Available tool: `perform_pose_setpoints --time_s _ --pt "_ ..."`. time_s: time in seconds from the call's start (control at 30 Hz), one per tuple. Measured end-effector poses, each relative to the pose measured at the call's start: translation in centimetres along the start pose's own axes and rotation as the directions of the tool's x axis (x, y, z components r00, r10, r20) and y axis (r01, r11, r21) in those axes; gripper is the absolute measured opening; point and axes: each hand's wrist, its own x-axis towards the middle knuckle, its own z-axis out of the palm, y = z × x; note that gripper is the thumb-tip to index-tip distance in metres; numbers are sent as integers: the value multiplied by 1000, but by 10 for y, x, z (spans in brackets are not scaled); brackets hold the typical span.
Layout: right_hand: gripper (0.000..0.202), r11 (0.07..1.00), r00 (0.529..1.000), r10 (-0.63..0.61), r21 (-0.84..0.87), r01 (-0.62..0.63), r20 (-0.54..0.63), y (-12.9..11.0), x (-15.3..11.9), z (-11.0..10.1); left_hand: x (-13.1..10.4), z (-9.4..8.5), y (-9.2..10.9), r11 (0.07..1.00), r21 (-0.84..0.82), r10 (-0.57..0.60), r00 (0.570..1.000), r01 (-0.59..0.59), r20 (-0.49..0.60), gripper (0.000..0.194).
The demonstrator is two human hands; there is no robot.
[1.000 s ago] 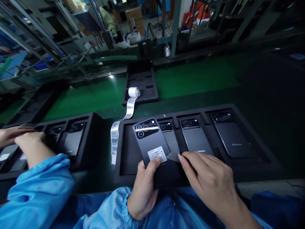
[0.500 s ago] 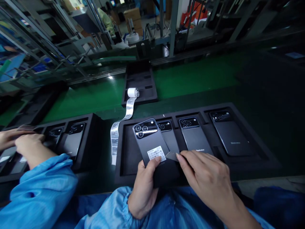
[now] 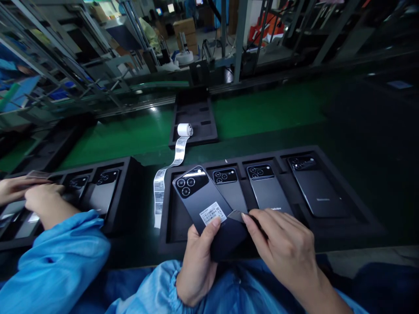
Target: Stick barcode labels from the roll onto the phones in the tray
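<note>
My left hand (image 3: 198, 264) grips a dark phone (image 3: 199, 198), back side up and tilted over the left part of a black foam tray (image 3: 363, 224). The left thumb presses on a white printed label (image 3: 212, 213) on the phone's back. Between the fingers of my right hand (image 3: 284, 240) is a thin grey blade-like piece (image 3: 237, 216), its tip at the phone's edge near the label. Three other phones lie in the tray: one (image 3: 234, 189) behind the held phone, one (image 3: 270, 189) in the middle, one (image 3: 316, 187) at the right.
A label roll (image 3: 185, 130) sits on a second black tray (image 3: 209, 111), its strip (image 3: 159, 187) trailing to the first tray's left edge. At left, another person's hands (image 3: 46, 198) work over a foam tray (image 3: 126, 192) of phones. Metal frames stand behind the green surface (image 3: 271, 104).
The held phone has turned, its camera end swinging left. Both hands keep about the same place and grip, and the view has shifted slightly.
</note>
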Motion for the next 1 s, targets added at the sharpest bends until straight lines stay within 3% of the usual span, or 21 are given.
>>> perform_pose_setpoints --time_s 0.7,1.0 --pt "20 999 999 -25 -40 26 22 -7 3 0 1 -3 2 999 19 39 999 -39 16 63" --pt "23 998 997 30 52 -34 64 -5 1 4 1 -5 0 1000 7 27 1000 -28 7 56"
